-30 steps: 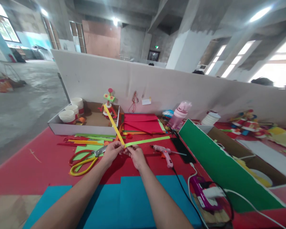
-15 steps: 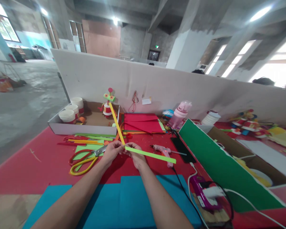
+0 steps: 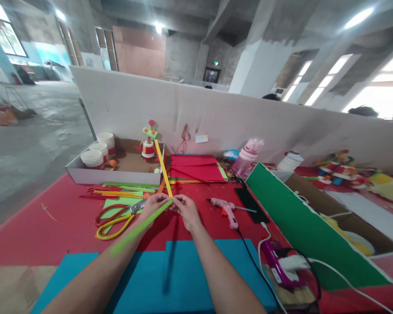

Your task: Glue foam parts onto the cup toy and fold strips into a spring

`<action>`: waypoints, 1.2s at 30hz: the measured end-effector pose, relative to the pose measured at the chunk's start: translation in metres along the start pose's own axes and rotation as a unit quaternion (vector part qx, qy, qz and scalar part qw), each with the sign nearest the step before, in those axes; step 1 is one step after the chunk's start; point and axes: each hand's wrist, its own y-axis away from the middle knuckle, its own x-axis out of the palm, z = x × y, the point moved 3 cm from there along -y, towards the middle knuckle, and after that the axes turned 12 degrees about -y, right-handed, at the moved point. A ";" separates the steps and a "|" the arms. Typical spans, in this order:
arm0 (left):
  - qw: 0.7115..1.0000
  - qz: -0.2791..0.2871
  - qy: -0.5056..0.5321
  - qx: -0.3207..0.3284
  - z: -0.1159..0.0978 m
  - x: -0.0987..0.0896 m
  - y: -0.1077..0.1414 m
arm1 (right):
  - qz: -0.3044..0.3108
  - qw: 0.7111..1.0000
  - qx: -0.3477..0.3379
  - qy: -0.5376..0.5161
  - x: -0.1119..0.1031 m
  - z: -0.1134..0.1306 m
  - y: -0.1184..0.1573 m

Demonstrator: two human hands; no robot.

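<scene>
My left hand (image 3: 156, 205) and my right hand (image 3: 185, 209) meet over the red table, both pinching the spot where two paper strips join. The yellow paper strip (image 3: 163, 168) points up and away from my fingers. Blurred by motion, the green paper strip (image 3: 140, 226) slants down to the left across my left wrist and forearm. Beside my left hand lie large scissors (image 3: 118, 220) with red and yellow handles. A pink glue gun (image 3: 227, 210) rests to the right of my right hand.
Blue sheets (image 3: 183, 274) lie in front of me. Behind are a cardboard box (image 3: 118, 176) with paper cups and a paper figure (image 3: 148, 148), and red paper (image 3: 194, 168). On the right stand a green-sided box (image 3: 301, 231), a purple power socket (image 3: 281, 266) with cords, and a pink bottle (image 3: 247, 157).
The green strip has swung from the right side over to the lower left. The yellow strip has shifted slightly right and stands a bit steeper. Both hands stay at the joint.
</scene>
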 end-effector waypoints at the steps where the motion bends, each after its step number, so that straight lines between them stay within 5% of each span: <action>1: 1.000 0.001 0.011 0.002 0.000 0.001 0.000 | -0.004 1.000 -0.005 0.005 0.000 0.000 0.000; 14: 0.999 0.008 0.032 -0.012 -0.009 0.008 0.010 | -0.037 0.996 -0.082 -0.001 0.001 0.002 -0.001; 25: 0.998 -0.045 -0.038 -0.002 -0.007 -0.001 0.006 | -0.019 0.999 -0.021 -0.021 0.002 -0.004 -0.001; 36: 0.998 -0.035 -0.009 -0.053 0.002 -0.001 0.004 | -0.045 0.997 -0.056 0.021 0.000 -0.002 -0.001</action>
